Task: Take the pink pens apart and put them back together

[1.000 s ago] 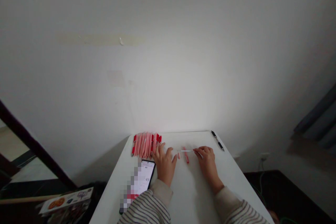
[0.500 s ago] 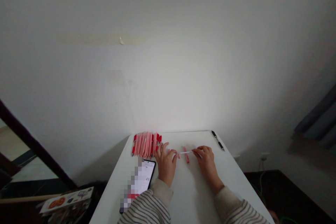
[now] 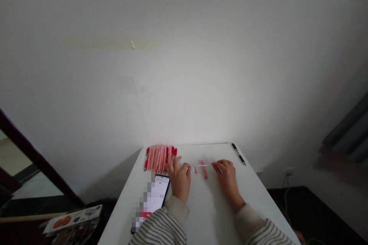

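A thin white pen refill (image 3: 205, 165) stretches level between my hands, above the white table. My right hand (image 3: 225, 174) pinches its right end between thumb and fingertips. At its fainter left end, the thumb and index finger of my left hand (image 3: 181, 180) are closed; whether a small part sits there is too fine to tell. Below the refill lie a pink pen barrel (image 3: 204, 170) and a small pink pen piece (image 3: 196, 170). Beside my left hand's raised fingers is a row of pink and red pens (image 3: 158, 157).
A phone (image 3: 161, 189) with a lit screen lies left of my left wrist, partly under the sleeve. One black pen (image 3: 239, 154) rests near the table's right back edge. The wall (image 3: 186, 84) rises directly behind the table (image 3: 201, 214).
My left hand has shifted slightly left, uncovering more of the small pink piece. The refill and my right hand have edged a little to the right. The phone's displayed number has changed.
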The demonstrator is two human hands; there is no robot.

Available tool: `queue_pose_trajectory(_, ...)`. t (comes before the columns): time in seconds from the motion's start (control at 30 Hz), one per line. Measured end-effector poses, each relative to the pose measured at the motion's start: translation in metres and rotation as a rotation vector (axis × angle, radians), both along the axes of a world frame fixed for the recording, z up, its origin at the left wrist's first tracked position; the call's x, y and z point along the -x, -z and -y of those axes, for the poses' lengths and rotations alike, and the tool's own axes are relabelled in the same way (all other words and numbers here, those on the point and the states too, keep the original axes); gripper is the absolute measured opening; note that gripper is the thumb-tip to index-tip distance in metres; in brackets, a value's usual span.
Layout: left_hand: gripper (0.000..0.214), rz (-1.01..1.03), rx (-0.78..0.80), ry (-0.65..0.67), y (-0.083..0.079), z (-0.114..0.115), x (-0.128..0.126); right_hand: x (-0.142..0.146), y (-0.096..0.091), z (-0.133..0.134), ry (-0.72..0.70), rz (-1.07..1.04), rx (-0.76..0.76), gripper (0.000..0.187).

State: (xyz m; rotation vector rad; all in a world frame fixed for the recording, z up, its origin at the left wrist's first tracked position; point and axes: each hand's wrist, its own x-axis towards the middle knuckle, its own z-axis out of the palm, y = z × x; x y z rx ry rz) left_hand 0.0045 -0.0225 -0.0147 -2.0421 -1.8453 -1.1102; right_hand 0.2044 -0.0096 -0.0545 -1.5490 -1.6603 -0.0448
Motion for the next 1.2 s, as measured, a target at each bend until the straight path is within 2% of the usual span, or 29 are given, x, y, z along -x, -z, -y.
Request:
queue_pose_trajectory(0.27, 0.011, -0.060, 0.014, -0.061, 0.0003, 0.0004, -0.0009, -0.0002, -0.0022, 0.0005, 0.004, -0.015, -0.002, 0.023)
queue_pose_trajectory(0.8, 0.013, -0.117, 0.015, -0.080, 0.0063, -0.0012, -0.0029, -0.0001, -0.0008, -0.0007, 0.007, -0.005, -0.006, 0.022)
queue_pose_trajectory(1.2, 0.013, -0.100, 0.030, -0.068, 0.0049, -0.0007, -0.0028, 0.0028, -0.0074, 0.0035, -0.005, -0.027, 0.005, 0.023)
